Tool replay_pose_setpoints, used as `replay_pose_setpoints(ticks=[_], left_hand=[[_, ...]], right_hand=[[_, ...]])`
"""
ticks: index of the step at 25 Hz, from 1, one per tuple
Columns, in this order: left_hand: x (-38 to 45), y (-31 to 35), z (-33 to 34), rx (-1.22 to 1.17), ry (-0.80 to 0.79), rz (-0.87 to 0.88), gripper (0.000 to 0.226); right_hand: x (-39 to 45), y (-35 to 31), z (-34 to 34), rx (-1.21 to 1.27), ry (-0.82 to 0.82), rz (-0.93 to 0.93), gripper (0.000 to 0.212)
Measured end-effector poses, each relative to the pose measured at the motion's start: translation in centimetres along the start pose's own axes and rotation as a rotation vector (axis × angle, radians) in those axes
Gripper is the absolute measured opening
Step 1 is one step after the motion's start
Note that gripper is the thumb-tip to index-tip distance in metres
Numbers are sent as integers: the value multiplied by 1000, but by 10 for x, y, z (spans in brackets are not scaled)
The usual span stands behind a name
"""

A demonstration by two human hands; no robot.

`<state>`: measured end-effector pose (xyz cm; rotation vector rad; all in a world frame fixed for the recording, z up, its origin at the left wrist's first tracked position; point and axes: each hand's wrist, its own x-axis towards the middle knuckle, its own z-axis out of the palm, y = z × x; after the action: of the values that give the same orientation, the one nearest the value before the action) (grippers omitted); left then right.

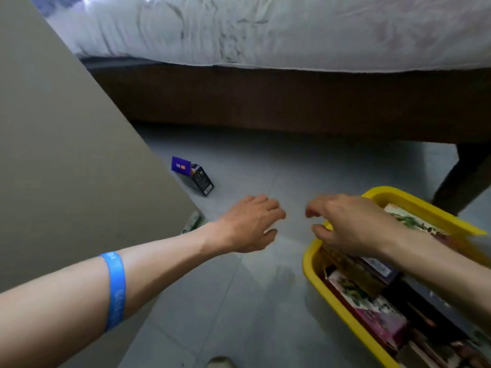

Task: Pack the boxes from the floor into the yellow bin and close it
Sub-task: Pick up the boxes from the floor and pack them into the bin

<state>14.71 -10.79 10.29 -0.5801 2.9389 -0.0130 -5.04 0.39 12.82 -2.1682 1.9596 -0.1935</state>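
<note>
- left hand [249,224] mid-frame over the floor, fingers loosely curled, holding nothing
- right hand [353,224] over the bin [332,296] at lower right, fingers relaxed, empty
- one box [195,176] on the floor, left of center

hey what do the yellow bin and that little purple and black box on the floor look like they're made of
The yellow bin looks like moulded plastic: one even colour, a smooth, slightly glossy rolled rim. The purple and black box looks like printed cardboard: sharp folded edges, an open flap standing up, small print on its side. Neither can be confirmed by sight alone.
</note>
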Motion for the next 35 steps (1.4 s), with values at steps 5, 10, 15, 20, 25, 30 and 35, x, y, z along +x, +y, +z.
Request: replay_pose_setpoints(ticks=[5,10,15,20,25,30,35], left_hand=[[-27,-127,35,92,-257,-478,54],[20,-216,67,-192,-159,-866,56],[48,-280,98,-589,-229,-1220,76],[52,-271,127,-797,-15,-1257,70],[46,-222,123,-472,335,-1078,38],[45,-155,61,-538,576,-804,51],[70,-59,-55,-827,813,-233,26]], right_hand=[[79,-36,42,-84,-319,-113,45],[128,-45,62,-75,-276,-78,45],[111,-38,87,14,-331,-65,49],[104,-30,93,49,-358,-24,50],[97,-21,88,81,-305,-1,42],[88,2,56,162,-41,51,35],[38,57,-22,524,381,244,70]])
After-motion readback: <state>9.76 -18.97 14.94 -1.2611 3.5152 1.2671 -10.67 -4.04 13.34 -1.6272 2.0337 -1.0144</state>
